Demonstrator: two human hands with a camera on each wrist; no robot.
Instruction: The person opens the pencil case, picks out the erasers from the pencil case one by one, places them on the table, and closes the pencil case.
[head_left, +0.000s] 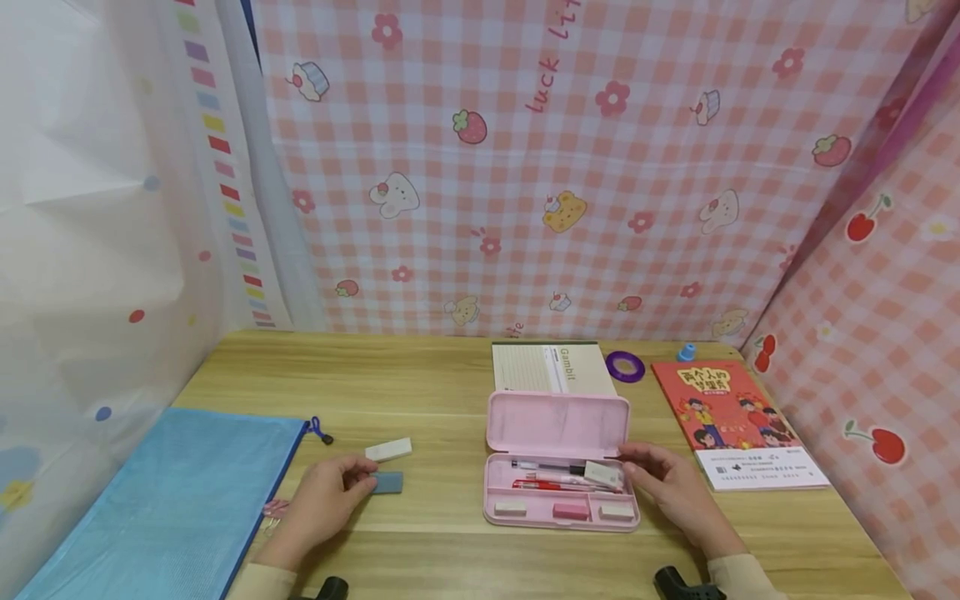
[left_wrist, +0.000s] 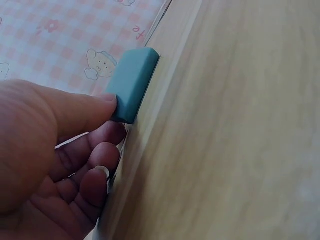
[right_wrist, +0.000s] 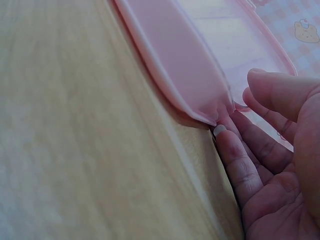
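Note:
A blue-green eraser is pinched at one end between the thumb and fingers of my left hand, low over the tabletop. Just behind it lies a white eraser. My right hand is at the right side of a pink pencil case, its fingertips touching the case's outer wall, thumb apart. The case's lid is raised. Pens and a whitish eraser lie in the rear compartment; a pink eraser and two pale ones lie in the front compartments.
A blue zip pouch lies at the left, with small pink clips by its edge. Behind the case are a notebook and a purple tape roll. A red book and a small blue object stand right.

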